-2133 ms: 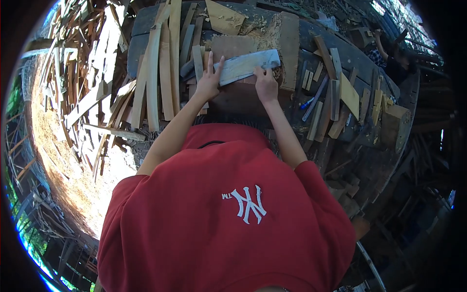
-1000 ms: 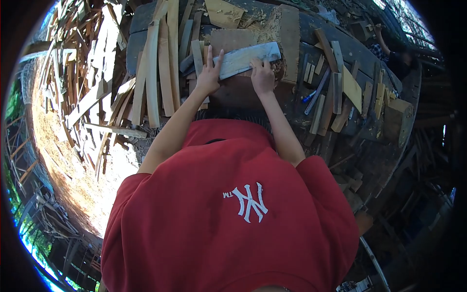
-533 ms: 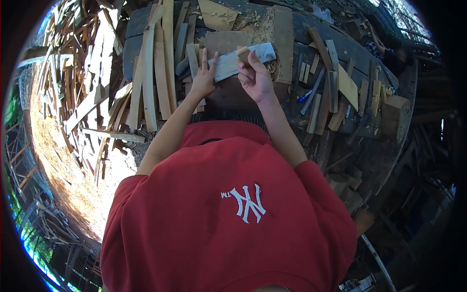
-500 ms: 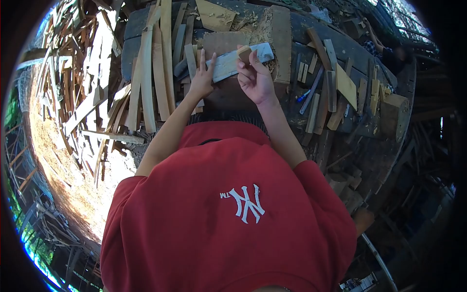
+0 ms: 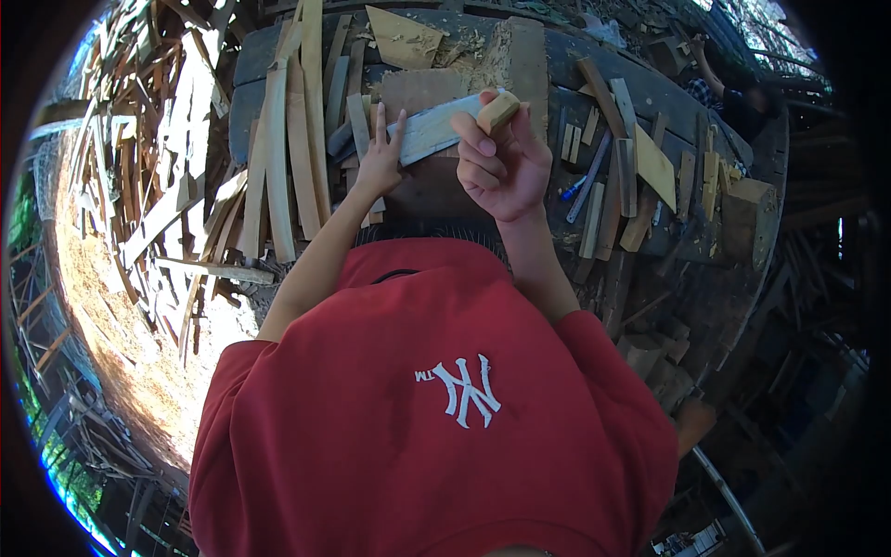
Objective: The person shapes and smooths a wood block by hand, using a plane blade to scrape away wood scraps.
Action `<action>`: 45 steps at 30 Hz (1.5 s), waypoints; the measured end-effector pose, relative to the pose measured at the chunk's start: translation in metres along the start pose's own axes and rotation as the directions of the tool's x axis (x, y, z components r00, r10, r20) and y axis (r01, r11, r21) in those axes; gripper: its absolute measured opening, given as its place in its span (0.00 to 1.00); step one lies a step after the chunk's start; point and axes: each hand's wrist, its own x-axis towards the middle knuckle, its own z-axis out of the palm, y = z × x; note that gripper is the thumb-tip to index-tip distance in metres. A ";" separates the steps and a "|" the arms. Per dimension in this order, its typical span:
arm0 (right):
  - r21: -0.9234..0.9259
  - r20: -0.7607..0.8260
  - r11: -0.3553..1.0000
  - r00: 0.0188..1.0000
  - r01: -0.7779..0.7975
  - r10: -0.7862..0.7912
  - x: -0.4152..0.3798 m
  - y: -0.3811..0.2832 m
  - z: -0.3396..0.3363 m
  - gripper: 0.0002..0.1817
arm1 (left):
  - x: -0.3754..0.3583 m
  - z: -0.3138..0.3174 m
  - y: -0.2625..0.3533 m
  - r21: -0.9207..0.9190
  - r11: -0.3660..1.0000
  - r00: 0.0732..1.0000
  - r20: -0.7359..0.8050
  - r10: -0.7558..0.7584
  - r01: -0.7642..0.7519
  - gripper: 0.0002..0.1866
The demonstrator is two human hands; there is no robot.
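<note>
Thumb and bent fingers of the right hand (image 5: pixel 506 181) close on the block (image 5: pixel 498 110), lifted over the right end of the board (image 5: pixel 432 132). Left of that grip, the left hand (image 5: pixel 379 167) spreads open at the board's other end; light pressure there should steady it, and a relaxed pinch leaves the block's face clear.

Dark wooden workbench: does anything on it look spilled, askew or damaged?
Pale curled wood shavings lie loose on the far part of the workbench, and brown and pale wooden strips on the right sit at mixed angles. Untidy, but seemingly ordinary woodworking mess; no obvious damage.
</note>
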 end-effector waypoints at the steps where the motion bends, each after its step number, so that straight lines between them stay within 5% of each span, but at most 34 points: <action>1: -0.056 -0.006 0.998 1.000 0.004 -0.004 -0.001 -0.002 0.001 0.24 | 0.000 -0.001 0.001 -0.001 1.000 1.000 0.010 -0.009 0.009 0.68; 6: -0.323 0.014 0.946 1.000 0.016 -0.012 -0.003 -0.013 0.010 0.22 | 0.000 -0.002 0.000 0.007 1.000 1.000 0.007 0.005 -0.006 0.69; 12: -0.435 -0.083 0.900 0.993 0.035 -0.078 -0.001 -0.018 0.016 0.19 | 0.000 -0.002 0.001 0.008 1.000 1.000 0.004 0.004 -0.004 0.69; 18: -0.407 -0.024 0.910 0.994 0.086 -0.105 0.003 -0.017 0.002 0.22 | -0.001 -0.003 0.001 0.000 1.000 0.999 -0.025 0.028 -0.028 0.67; 30: -0.103 -0.203 0.990 0.973 0.094 -0.114 -0.003 -0.013 -0.021 0.29 | 0.000 0.000 -0.001 0.021 1.000 1.000 -0.010 0.011 -0.011 0.67; 33: -0.328 -0.296 0.945 0.952 -0.020 -0.083 -0.003 -0.018 -0.029 0.24 | -0.001 -0.004 0.001 0.004 1.000 1.000 0.000 0.001 -0.001 0.66; 36: -0.794 -0.509 0.474 0.843 -0.381 -0.175 -0.007 -0.025 -0.046 0.21 | 0.000 -0.008 0.006 -0.001 1.000 0.999 0.032 -0.026 0.026 0.66; 37: -0.890 -0.454 0.102 0.846 -0.444 -0.281 -0.011 -0.030 -0.061 0.20 | 0.001 -0.010 0.006 0.011 0.999 0.997 0.061 -0.042 0.042 0.66; 39: -0.638 -0.254 -0.620 0.885 -0.457 -0.391 -0.028 -0.041 -0.102 0.17 | 0.000 -0.010 0.006 0.014 0.998 0.995 0.081 -0.055 0.054 0.66; 45: -0.537 -0.247 -0.626 0.815 -0.566 -0.524 -0.036 0.000 -0.172 0.09 | 0.000 -0.005 0.003 0.027 0.999 1.000 0.021 -0.023 0.022 0.67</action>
